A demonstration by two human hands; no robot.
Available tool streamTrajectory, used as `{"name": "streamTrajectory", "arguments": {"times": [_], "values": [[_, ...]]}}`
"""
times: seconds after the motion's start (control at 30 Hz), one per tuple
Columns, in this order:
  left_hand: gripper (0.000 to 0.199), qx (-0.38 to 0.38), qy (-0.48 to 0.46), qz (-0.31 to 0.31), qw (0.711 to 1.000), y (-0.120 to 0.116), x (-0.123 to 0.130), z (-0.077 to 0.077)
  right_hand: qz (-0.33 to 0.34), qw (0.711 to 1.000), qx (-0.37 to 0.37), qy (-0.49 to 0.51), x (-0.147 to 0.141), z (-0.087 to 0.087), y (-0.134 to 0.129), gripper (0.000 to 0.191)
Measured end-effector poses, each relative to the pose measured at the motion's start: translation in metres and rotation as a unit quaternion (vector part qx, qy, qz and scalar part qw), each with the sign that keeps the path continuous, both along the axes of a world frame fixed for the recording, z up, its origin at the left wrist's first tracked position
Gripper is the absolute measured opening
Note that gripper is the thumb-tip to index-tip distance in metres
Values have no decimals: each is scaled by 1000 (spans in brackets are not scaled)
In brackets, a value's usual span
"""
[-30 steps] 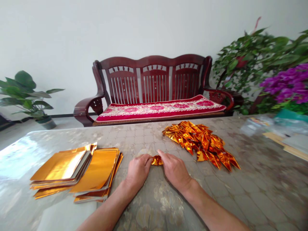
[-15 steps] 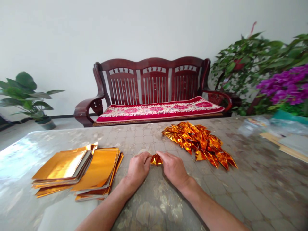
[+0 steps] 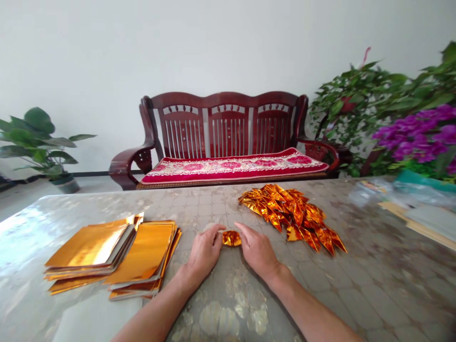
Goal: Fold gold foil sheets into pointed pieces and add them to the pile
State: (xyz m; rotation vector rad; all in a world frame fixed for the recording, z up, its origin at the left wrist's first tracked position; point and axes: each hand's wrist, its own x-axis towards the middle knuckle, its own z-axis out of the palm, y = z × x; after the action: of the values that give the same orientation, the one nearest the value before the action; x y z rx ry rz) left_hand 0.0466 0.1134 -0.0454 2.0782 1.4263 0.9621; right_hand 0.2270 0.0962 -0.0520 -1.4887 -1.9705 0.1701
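A small piece of folded gold foil paper (image 3: pixel 232 239) sits between my two hands, low over the table (image 3: pixel 233 280). At its left end, my left hand (image 3: pixel 206 246) has it by the thumb side, with the index finger raised above. My right hand (image 3: pixel 258 248) has the other end, its index finger also lifted and pointing inward. The thumb tips are partly hidden behind the foil and knuckles. Right of my hands lies a heap of folded, pointed gold foil pieces (image 3: pixel 297 213). Two stacks of flat gold foil sheets, the outer stack (image 3: pixel 89 244) and the inner stack (image 3: pixel 144 249), lie to the left.
Plastic bags (image 3: pixel 374 190) and tan and pale sheets (image 3: pixel 420 221) occupy the table's right side. A pale sheet (image 3: pixel 96 318) lies near the front left. Beyond the table stand a wooden bench (image 3: pixel 228 128), a potted plant (image 3: pixel 39 142) and purple flowers (image 3: pixel 420 133).
My index fingers have lifted off the folded foil paper and straightened, and more of its top shows. The whole view has tilted slightly. Both stacks and the heap stay put.
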Motion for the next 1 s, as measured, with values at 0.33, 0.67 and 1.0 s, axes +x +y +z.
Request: {"name": "streamTrajectory", "arguments": {"times": [0.33, 0.67, 1.0], "values": [[27, -16, 41, 64, 997, 0, -4, 9, 8, 995, 22, 101, 7, 7, -4, 41], [22, -71, -32, 38, 996, 7, -4, 0, 107, 983, 62, 133, 4, 4, 0, 32], [33, -39, -115, 5, 993, 5, -8, 0, 105, 981, 67, 152, 8, 4, 2, 22]]}}
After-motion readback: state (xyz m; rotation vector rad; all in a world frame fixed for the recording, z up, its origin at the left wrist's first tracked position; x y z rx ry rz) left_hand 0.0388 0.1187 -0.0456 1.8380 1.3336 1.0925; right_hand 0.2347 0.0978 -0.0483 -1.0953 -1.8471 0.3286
